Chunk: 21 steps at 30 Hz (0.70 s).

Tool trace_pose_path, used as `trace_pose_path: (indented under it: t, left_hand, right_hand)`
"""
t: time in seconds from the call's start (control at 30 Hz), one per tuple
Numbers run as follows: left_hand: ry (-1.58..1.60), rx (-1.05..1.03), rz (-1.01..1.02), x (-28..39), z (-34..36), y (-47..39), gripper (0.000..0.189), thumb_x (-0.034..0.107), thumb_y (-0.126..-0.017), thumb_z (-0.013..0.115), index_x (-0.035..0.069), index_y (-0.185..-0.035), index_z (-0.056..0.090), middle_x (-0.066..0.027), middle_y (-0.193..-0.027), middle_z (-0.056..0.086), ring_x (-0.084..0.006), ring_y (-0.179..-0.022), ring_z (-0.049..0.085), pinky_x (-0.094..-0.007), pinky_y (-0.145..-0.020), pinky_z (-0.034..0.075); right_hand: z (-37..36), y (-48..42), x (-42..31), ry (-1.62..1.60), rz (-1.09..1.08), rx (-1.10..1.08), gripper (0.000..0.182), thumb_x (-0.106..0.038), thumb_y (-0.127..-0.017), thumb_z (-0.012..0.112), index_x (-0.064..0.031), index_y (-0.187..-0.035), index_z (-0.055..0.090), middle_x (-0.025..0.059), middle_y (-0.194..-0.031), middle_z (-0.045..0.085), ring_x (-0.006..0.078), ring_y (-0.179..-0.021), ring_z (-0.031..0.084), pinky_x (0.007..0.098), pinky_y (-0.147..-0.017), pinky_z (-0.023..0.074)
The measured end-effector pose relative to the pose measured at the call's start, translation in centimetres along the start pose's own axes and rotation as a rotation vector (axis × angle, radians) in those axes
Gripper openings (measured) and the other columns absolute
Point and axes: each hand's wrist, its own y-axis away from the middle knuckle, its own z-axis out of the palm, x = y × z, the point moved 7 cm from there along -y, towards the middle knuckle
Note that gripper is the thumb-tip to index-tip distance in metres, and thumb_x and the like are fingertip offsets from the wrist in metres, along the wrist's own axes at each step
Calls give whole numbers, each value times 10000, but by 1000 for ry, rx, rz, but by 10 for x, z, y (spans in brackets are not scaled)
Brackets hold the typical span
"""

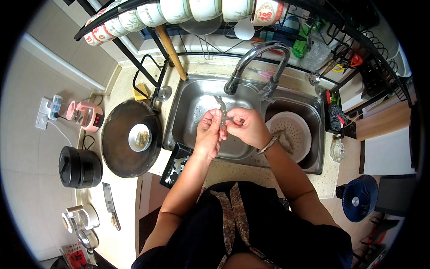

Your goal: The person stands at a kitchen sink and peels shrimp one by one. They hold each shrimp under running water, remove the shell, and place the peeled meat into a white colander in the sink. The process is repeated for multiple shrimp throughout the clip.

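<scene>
A small greyish, translucent shrimp (223, 112) is pinched between both hands over the large basin of a steel double sink (188, 101). My left hand (210, 134) grips it between thumb and fingers. My right hand (247, 126) holds its other side with the fingertips. In the smaller basin at the right sits a white plastic colander (304, 124) with more greyish pieces, probably shrimp, at its bottom. A white bowl (130, 138) with pale food pieces stands on a round dark board (117, 154) at the left. A black tray (165, 178) with whitish scraps lies at the sink's near left corner.
A chrome faucet (285, 55) arches over the sink. Above it runs a black rack (122, 8) with several cups. A cleaver (108, 196), a pink kettle (88, 116) and a black lidded container (80, 167) stand or lie on the left counter. A blue fan (360, 198) is at the right.
</scene>
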Motion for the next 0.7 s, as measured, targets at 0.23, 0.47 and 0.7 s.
trace_pose_path:
  t: [0.23, 0.47, 0.7]
  left_hand:
    - [76, -10, -100, -5, -1, 0, 229, 284, -916, 542, 58, -957, 530, -20, -717, 569, -35, -480, 434, -159, -408, 399]
    - [182, -41, -162, -12, -1, -1, 221, 288, -906, 559, 74, -949, 530, 6, -698, 544, -36, -512, 461, -156, -430, 414]
    - [153, 78, 67, -4, -5, -3, 170, 250, -899, 577, 87, -912, 531, 25, -700, 525, -45, -557, 479, -176, -471, 416]
  right_hand:
    - [-2, 2, -17, 68, -58, 27, 107, -76, -731, 649, -15, -810, 610, 69, -536, 536, 76, -488, 488, 252, -473, 397]
    - [-4, 2, -22, 191, -243, 88, 106, -71, -732, 644, -9, -802, 592, 100, -562, 548, 107, -487, 512, 260, -471, 405]
    - [-2, 2, -25, 69, -48, -16, 150, -131, -737, 682, -39, -842, 626, 47, -510, 508, 85, -456, 446, 257, -451, 372]
